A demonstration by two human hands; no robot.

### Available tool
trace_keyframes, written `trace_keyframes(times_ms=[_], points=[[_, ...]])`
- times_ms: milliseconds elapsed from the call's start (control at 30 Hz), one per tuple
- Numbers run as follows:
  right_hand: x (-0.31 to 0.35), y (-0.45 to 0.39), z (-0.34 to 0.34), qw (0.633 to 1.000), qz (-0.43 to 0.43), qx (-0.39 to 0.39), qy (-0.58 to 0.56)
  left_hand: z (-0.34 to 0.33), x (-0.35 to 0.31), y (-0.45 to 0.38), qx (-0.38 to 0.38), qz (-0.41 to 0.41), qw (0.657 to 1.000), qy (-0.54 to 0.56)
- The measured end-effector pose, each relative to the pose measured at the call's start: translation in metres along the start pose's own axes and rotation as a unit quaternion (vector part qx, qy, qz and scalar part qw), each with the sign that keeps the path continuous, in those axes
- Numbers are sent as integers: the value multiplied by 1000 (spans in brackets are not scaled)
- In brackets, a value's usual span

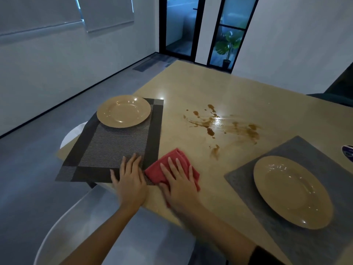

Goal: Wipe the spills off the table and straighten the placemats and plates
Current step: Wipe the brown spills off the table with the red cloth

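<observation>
My right hand [178, 180] lay flat, fingers spread, pressing the folded red cloth [172, 167] on the table [191, 88]; gripping nothing. My left hand [129, 177], also open and flat, rested on the near corner of the woven dark placemat [114, 142]. The brown spill [219, 125] lay ahead and right of the cloth, smeared crosswise, nearer my right hand. A glossy tan plate [123, 111] sat off-centre on the mat's far end. A second plate [292, 192] sat on the grey felt mat [286, 150] on my right.

Dim room, grey floor [38, 140], white walls [296, 44], roller blinds [107, 14], black-framed glass doors [196, 29], potted plant [228, 46]
</observation>
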State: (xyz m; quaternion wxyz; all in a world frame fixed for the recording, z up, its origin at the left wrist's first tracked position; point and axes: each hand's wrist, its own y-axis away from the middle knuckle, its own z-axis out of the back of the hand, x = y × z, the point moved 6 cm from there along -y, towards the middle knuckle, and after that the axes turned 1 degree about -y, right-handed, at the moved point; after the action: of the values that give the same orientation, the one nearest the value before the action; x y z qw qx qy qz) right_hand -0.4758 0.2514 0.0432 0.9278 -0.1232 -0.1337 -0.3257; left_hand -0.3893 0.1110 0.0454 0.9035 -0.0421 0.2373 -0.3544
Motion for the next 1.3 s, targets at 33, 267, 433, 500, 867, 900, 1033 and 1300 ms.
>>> trace_keyframes(times_ms=[33,267,433,500,867,900,1033,1300], points=[[-5,-13,7,1000,5,0,4,-1,0,0,5,-5,1000,0],[-94,-80,75,970,-141,-115,-161,-1,-4,0,11,-34,999,-2],[-128,-60,108,969,-184,-158,-54,-6,-27,-7,29,-141,988,-55],[-131,-40,74,978,-205,-26,11,-10,-40,-10,30,-160,986,-40],[-144,-9,52,990,-102,77,65,-26,-67,-11,42,-176,982,-61],[-151,-13,54,987,-122,78,70,-26,-67,-11,44,-168,983,-61],[-155,-44,52,975,-189,87,80,-27,-68,-11,53,-158,984,-55],[-122,-22,43,989,-74,97,77,-29,-69,-12,56,-169,982,-55]])
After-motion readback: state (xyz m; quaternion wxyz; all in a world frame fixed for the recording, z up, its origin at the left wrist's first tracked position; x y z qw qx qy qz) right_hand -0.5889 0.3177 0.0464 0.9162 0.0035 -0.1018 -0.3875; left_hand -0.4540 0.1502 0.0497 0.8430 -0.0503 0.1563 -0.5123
